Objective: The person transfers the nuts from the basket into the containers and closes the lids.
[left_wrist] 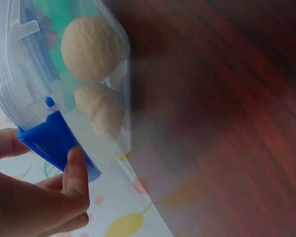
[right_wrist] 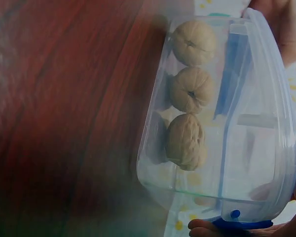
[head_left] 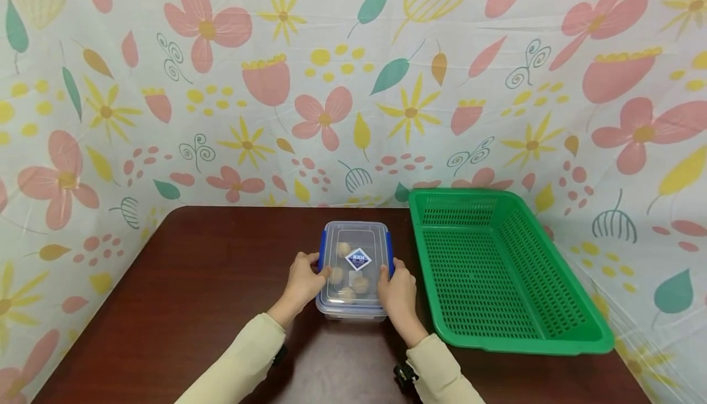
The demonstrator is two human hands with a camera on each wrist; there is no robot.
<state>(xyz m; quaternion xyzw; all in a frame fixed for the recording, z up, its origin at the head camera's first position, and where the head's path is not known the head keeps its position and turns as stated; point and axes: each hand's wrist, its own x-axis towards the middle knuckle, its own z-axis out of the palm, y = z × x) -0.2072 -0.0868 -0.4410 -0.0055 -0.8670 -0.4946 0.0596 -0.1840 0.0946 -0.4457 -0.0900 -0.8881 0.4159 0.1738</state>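
Observation:
A clear plastic food container [head_left: 356, 303] with blue side clips stands near the middle of the table, its lid on. Several walnuts [right_wrist: 191, 91] lie inside, seen through the lid and walls. My left hand [head_left: 301, 284] grips the container's left side, thumb on the lid's edge. In the left wrist view, its fingers are at a blue clip [left_wrist: 56, 140]. On the opposite side my right hand [head_left: 400, 293] holds the container, thumb over the lid and fingers by the right clip [head_left: 390, 252]. Part of those fingers is hidden behind the wall.
A green plastic basket [head_left: 516, 345] with slotted walls sits to the right of the container. The dark red-brown table [head_left: 221, 269] meets a flower-patterned cloth [head_left: 353, 146] at the back and sides. A white label [head_left: 358, 259] is on the lid.

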